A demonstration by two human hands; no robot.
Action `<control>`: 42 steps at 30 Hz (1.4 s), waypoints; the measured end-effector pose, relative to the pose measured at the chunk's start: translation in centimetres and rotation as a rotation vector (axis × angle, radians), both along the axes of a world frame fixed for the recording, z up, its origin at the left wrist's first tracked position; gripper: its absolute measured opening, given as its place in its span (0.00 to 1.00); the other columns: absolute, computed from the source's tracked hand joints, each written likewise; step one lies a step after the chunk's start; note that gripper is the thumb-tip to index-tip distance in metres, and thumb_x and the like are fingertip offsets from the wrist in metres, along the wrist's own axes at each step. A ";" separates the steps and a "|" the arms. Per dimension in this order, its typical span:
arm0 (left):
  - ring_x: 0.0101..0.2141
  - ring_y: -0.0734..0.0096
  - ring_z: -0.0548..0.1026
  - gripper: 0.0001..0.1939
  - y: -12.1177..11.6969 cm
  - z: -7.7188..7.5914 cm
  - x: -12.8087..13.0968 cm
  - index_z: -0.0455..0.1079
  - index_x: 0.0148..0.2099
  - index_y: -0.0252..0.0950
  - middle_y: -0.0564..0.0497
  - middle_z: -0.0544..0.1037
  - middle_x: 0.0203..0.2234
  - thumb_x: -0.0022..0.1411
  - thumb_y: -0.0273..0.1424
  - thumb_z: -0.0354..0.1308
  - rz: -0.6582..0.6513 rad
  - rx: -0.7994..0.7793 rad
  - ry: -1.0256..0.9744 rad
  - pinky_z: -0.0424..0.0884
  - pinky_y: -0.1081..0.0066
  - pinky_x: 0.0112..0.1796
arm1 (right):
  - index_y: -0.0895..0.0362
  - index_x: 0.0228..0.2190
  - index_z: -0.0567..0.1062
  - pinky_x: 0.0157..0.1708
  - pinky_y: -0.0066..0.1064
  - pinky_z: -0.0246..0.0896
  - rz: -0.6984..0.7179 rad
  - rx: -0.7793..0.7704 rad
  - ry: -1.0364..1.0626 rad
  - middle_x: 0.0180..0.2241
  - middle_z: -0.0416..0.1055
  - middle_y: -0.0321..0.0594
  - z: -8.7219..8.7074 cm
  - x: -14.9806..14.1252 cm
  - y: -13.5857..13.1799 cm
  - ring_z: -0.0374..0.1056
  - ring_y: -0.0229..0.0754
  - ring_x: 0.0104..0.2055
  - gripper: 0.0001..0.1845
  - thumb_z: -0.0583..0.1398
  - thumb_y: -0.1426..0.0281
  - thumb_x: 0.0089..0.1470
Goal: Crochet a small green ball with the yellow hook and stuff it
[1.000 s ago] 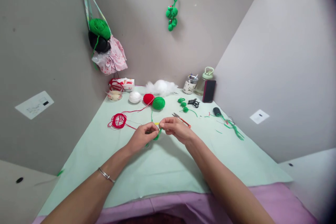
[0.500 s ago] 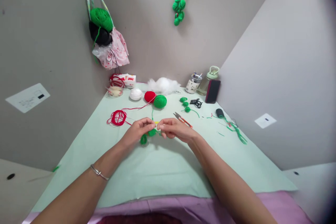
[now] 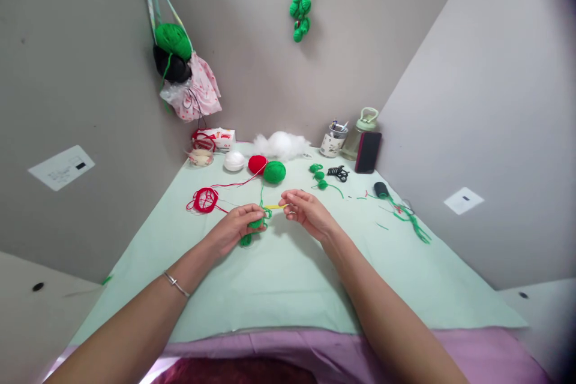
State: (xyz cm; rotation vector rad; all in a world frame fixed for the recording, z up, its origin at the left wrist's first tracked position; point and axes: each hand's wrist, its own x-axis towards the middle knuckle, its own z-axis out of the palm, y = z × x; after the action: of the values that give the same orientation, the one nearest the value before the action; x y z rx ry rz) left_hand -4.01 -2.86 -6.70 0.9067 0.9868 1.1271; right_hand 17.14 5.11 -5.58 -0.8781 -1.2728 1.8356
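Observation:
My left hand is closed around a small green crochet piece just above the table, its lower part hanging under my fingers. Between thumb and fingers, my right hand grips a thin yellow crochet hook. The hook points left, its tip at the green loops beside my left fingertips. From the work a green strand runs up to the green yarn ball. That ball rests against a red yarn ball.
Loose red yarn lies left; a white ball and stuffing sit behind. To the right are green crocheted pieces, a black claw clip, a phone, a bottle, a pen cup and yarn scraps.
My right hand has drawn away from my left, baring more of the yellow hook and green loops. The orange-handled scissors are now hidden behind my right hand. The whole view has shifted slightly.

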 end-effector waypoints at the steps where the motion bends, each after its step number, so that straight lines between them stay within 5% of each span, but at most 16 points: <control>1: 0.33 0.70 0.75 0.19 0.1 -0.1 0.0 0.77 0.32 0.36 0.50 0.78 0.33 0.49 0.44 0.77 0.013 0.001 -0.006 0.76 0.64 0.47 | 0.55 0.36 0.80 0.29 0.29 0.66 0.003 0.013 -0.015 0.33 0.79 0.38 0.1 0.0 -0.2 0.69 0.34 0.28 0.27 0.76 0.48 0.43; 12: 0.33 0.70 0.77 0.17 -0.4 0.0 0.8 0.76 0.33 0.37 0.53 0.77 0.29 0.49 0.41 0.77 0.089 0.014 0.013 0.73 0.70 0.41 | 0.57 0.29 0.80 0.28 0.30 0.59 0.058 0.177 -0.144 0.23 0.73 0.31 0.5 -2.0 -2.5 0.63 0.33 0.24 0.21 0.77 0.56 0.41; 28: 0.28 0.73 0.72 0.15 -0.4 0.0 1.0 0.73 0.31 0.38 0.55 0.74 0.27 0.50 0.41 0.73 0.140 0.046 0.048 0.73 0.68 0.40 | 0.55 0.37 0.77 0.29 0.31 0.62 -0.009 0.115 -0.100 0.29 0.75 0.36 0.2 -1.5 -1.6 0.65 0.34 0.25 0.32 0.69 0.39 0.48; 36: 0.29 0.70 0.72 0.14 -0.7 -0.1 1.3 0.73 0.32 0.38 0.55 0.73 0.23 0.53 0.41 0.71 0.117 0.057 0.102 0.64 0.71 0.32 | 0.53 0.33 0.82 0.29 0.31 0.58 -0.004 0.248 -0.147 0.28 0.73 0.32 0.6 -2.7 -3.0 0.62 0.36 0.29 0.20 0.78 0.59 0.39; 42: 0.29 0.69 0.73 0.14 -0.8 -0.1 1.3 0.73 0.32 0.38 0.54 0.74 0.23 0.53 0.41 0.70 0.097 0.042 0.129 0.61 0.71 0.30 | 0.54 0.30 0.80 0.31 0.32 0.59 -0.055 0.156 -0.046 0.26 0.70 0.31 0.3 -2.2 -2.2 0.59 0.35 0.27 0.19 0.75 0.55 0.43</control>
State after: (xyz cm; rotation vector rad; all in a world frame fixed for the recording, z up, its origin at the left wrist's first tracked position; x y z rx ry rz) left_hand -2.75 -3.67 -6.77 0.9837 1.1258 1.1862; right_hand 14.98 2.93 -5.26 -0.8661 -1.3864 1.6580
